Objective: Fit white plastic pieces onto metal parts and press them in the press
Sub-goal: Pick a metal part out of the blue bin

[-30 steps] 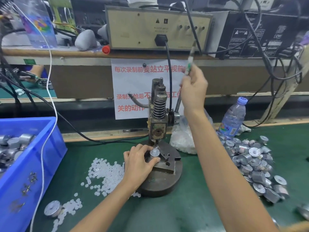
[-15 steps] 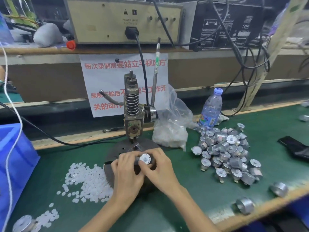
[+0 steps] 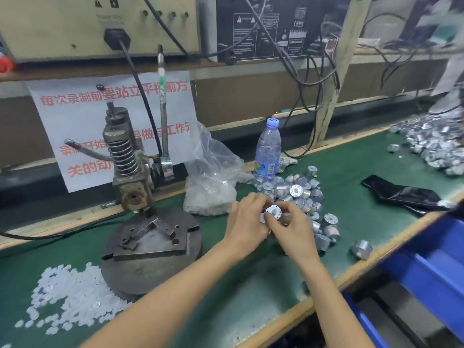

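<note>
**While two hands share one part, a slip looms**

Left hand [image 3: 247, 222] and right hand [image 3: 293, 229] both pinch a metal part [image 3: 273, 211] beside the pile [image 3: 305, 190], well apart from the press [image 3: 130, 172]. A loose grip could drop it among the others.

The sign [image 3: 75, 126] is showing red 每次录制前要站立平视前方 and, lower, 关的动; the press [image 3: 123, 151] is covering its middle line. The beige box [image 3: 62, 28] is bearing warning triangles.

On the counter [image 3: 251, 285] the press [image 3: 140, 197] stands; loose plastic pieces [image 3: 72, 295] lie at its 8 o'clock, a bag [image 3: 211, 187] at 2, metal parts [image 3: 296, 190] at 3, a bottle [image 3: 267, 151] behind them.
</note>
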